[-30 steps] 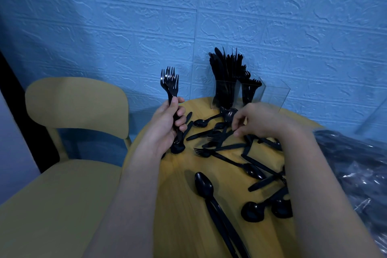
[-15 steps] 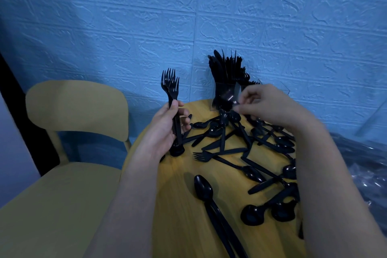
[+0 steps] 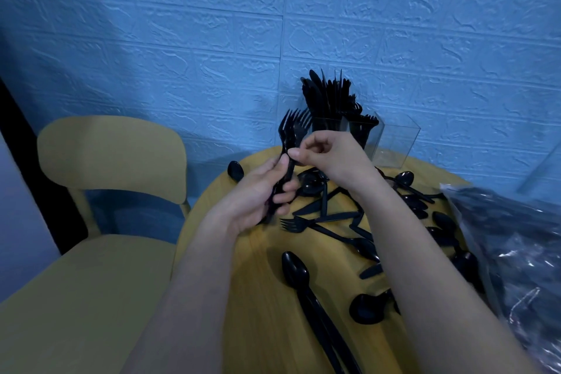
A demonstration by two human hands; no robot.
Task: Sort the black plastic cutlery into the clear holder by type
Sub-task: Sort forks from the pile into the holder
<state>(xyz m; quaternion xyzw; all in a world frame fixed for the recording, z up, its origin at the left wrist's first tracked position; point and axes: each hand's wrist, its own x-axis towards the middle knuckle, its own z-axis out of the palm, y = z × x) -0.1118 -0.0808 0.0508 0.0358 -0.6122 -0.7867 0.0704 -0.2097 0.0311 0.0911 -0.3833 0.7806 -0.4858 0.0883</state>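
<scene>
Blue wall behind; my left hand (image 3: 258,191) grips forks (image 3: 293,130), right hand (image 3: 331,155) pinches another in; holder (image 3: 391,143) next, I judge.

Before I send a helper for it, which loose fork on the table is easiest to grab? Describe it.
Start at the round yellow table, just below the person's left hand. There a lone black fork lies flat, tines pointing left toward the chair. Around it are mostly spoons and knives; it is the only piece there with clearly visible tines.
</scene>
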